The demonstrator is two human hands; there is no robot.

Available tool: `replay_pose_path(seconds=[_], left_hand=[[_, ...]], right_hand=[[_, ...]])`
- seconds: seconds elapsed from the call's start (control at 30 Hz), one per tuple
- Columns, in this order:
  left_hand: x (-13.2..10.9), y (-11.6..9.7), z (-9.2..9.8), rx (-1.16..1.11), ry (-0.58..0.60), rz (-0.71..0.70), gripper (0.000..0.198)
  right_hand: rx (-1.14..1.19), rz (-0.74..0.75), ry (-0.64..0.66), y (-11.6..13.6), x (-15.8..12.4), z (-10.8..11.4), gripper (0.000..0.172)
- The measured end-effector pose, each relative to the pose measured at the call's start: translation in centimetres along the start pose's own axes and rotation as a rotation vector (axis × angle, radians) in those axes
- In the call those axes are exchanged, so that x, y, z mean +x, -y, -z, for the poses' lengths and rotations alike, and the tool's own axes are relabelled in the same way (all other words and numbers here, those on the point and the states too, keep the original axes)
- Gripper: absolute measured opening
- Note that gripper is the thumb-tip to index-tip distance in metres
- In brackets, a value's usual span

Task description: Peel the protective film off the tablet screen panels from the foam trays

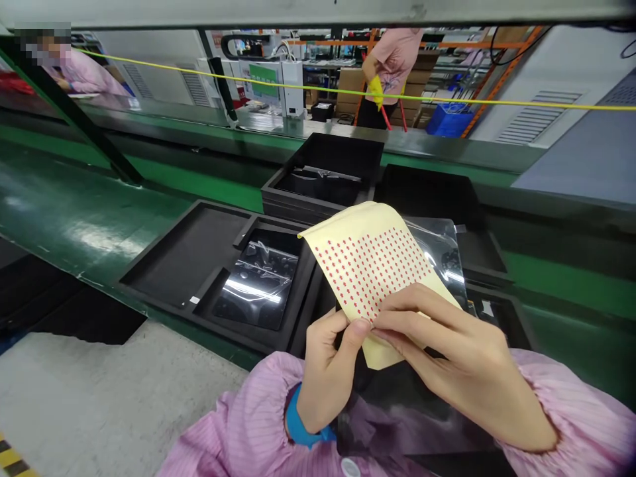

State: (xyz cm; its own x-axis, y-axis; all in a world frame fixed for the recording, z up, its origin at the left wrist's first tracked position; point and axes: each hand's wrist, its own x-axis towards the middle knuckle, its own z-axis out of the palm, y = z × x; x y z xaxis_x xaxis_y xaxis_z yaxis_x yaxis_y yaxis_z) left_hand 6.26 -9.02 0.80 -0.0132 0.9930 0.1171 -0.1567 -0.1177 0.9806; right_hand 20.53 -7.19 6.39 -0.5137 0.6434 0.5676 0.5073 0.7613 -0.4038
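Pale sheet with red marks, worked at its near edge in both hands

Head view. My left hand (325,374), a blue band (304,421) at its wrist, is clamped on the near edge of a thin, pale yellow paper sheet dotted with rows of small red marks (365,255), thumb on top. My right hand (460,354) has its thumb and first fingers close together at the nearest rows, touching the sheet; I cannot tell whether they grip a single mark or only the paper. The sheet is held up in front of me, its far edge curling, the near end bent down below my fingers.

To the left, a glossy black rectangular panel (261,281) lies in a black tray with raised edges (183,252). Farther off stands a stack of similar black trays (308,202); a shiny panel under clear film (442,248) shows beyond the sheet, to the right. All this rests on a green bench (84,205).

Notes on technique (my judgement): keep the left pinch just beside the row being worked, so the paper stays taut there. Bending the backing sharply should help lift an edge. Use fingertips lightly, one mark at a time; a hard tug could crease the sheet.
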Motion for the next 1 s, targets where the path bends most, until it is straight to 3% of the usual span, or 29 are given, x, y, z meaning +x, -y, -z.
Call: replay_pose_path(seconds=[0.17,0.4,0.77,0.87,0.93,1.0], left_hand=[[-0.3,0.0,-0.1,0.042,-0.014,-0.051,0.028],[-0.8,0.0,-0.2,0.225,-0.066,-0.237,0.023],[-0.4,0.4,-0.7,0.234,-0.084,-0.169,0.029],[-0.3,1.2,-0.3,0.255,-0.104,-0.153,0.034],[-0.4,1.7,0.0,0.274,-0.133,-0.168,0.038],[-0.4,2.0,0.2,0.284,-0.152,-0.204,0.038]], right_hand=[[0.044,-0.010,0.019,0.0,0.1,0.4,0.011],[0.046,-0.004,0.006,0.1,-0.3,0.1,0.012],[0.124,-0.005,-0.079,0.0,-0.9,-0.3,0.014],[0.184,-0.028,-0.071,-1.3,-0.6,0.5,0.012],[0.189,-0.130,-0.193,-3.4,-0.2,1.5,0.009],[0.223,-0.290,-0.397,-6.1,0.3,2.5,0.006]])
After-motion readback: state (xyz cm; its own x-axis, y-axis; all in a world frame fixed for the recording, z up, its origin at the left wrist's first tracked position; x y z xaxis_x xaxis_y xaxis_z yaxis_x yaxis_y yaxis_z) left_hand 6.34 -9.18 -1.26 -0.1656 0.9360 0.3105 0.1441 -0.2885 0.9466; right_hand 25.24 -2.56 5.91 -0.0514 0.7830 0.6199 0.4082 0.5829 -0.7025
